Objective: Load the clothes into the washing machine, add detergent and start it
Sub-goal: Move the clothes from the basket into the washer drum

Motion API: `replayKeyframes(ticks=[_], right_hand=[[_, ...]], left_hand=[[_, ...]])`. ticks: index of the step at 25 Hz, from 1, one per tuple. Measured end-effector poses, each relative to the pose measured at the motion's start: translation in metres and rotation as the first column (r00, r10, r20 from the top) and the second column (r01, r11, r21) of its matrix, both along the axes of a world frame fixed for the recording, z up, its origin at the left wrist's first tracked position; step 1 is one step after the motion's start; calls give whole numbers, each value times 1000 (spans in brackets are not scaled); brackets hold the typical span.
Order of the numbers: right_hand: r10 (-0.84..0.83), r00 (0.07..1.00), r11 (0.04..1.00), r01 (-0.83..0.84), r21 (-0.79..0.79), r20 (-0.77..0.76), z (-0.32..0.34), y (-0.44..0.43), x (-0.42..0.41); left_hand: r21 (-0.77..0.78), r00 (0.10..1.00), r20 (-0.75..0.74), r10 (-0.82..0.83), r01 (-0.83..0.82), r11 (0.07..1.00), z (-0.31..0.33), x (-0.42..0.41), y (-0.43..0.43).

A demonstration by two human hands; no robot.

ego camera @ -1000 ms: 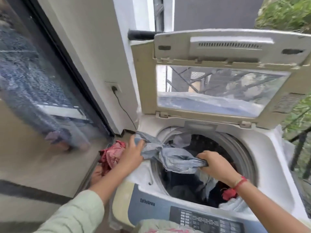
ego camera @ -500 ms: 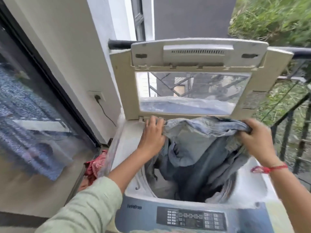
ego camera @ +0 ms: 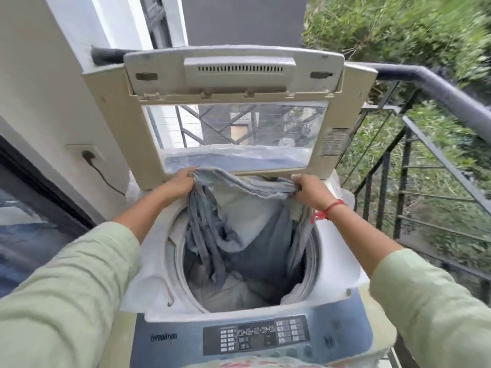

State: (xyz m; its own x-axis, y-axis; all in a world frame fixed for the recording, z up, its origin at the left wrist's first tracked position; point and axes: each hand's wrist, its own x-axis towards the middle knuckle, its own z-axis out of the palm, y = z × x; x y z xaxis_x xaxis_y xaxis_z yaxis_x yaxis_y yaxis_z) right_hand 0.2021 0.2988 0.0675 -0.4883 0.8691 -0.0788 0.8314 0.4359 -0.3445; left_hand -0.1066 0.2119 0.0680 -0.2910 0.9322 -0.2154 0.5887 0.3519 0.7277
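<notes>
Jeans (ego camera: pixel 247 224) between left hand (ego camera: pixel 177 183), right hand (ego camera: pixel 309 191)

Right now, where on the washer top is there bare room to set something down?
Bare: the white deck left of the drum, and the deck's right side. Crowded: the drum mouth, filled by the grey garment held by the left hand and right hand.

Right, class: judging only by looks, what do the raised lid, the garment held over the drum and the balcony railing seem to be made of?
Lid: looks like matt beige plastic, moulded vents and yellowed edges, with a clear, reflective window.
Garment: apparently faded grey-blue woven cloth, perhaps denim; it hangs in soft folds with stitched seams.
Railing: probably dark painted metal, judging by its thin straight bars.
</notes>
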Motion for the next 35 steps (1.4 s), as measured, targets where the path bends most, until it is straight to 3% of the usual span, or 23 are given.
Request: replayKeyframes(ticks=[2, 4, 5, 6, 7, 8, 9, 10, 11, 12, 13, 15, 17, 19, 21, 23, 25, 27, 30, 33, 35], right_hand=[[-42, 968, 974, 95, 205, -248, -2, -10, -9], [43, 949, 922, 82, 378, -312, -16, -33, -7], [135, 961, 921, -31, 389, -243, -31, -45, 0], [248, 963, 939, -211, 273, -106, -42, -59, 6], [360, 929, 932, -362, 11, 82, -51, -73, 11], [490, 830, 861, -413, -298, 265, -62, -87, 15], [621, 685, 750, -379, -542, 380, -75, -98, 15], [716, 552, 662, -342, -667, 428, -90, -105, 12], [775, 438, 615, -354, -704, 456, -105, -109, 8], [823, 321, 567, -409, -715, 469, -112, -110, 2], [835, 253, 548, -455, -702, 488, -120, -108, -2], [805, 252, 589, -454, -668, 538, -130, -104, -7], [754, 287, 655, -394, -645, 590, -132, -103, -6], [746, 414, 657, -337, -674, 521, -140, -97, -3], [611, 651, 721, -224, -656, 450, -136, -90, -1], [378, 881, 853, -211, -478, 286, -128, -81, -1], [153, 979, 954, -110, -278, 135, -114, -73, -5], [56, 997, 979, -66, -194, -55, -96, -74, -20], [39, 937, 985, -94, -144, -346, -68, -100, -58], [79, 806, 992, -122, -35, -586, -46, -133, -104], [133, 731, 986, -168, 14, -670, -33, -161, -143]], left_hand=[[333, 981, -24, 192, -174, 927, 7, 19, -13], [502, 981, -167, 94, 3, 865, -15, 33, -35], [449, 950, -309, -43, 185, 874, -36, 37, -46], [256, 852, -455, -258, 403, 879, -63, 39, -56], [-72, 681, -505, -531, 579, 812, -87, 41, -66], [-448, 501, -395, -770, 627, 637, -107, 45, -77], [-749, 371, -191, -909, 543, 380, -123, 53, -86], [-879, 297, -40, -954, 444, 175, -135, 64, -92], [-914, 259, 34, -965, 399, 75, -144, 74, -95], [-916, 243, 55, -969, 398, 48, -150, 82, -97], [-914, 252, 63, -966, 403, 46, -150, 90, -97], [-919, 301, 75, -951, 391, 52, -151, 96, -95], [-918, 366, 21, -930, 375, 126, -150, 92, -94], [-891, 432, -52, -901, 388, 237, -147, 83, -93], [-787, 530, -189, -827, 421, 450, -138, 69, -89], [-592, 674, -303, -674, 421, 687, -123, 55, -83], [-332, 803, -349, -484, 377, 865, -101, 41, -84], [-48, 897, -347, -275, 275, 960, -71, 26, -94], [297, 944, -325, 58, 43, 954, -22, -3, -129], [469, 887, -329, 324, -145, 871, 1, -39, -179], [507, 858, -311, 409, -214, 835, -1, -66, -219]])
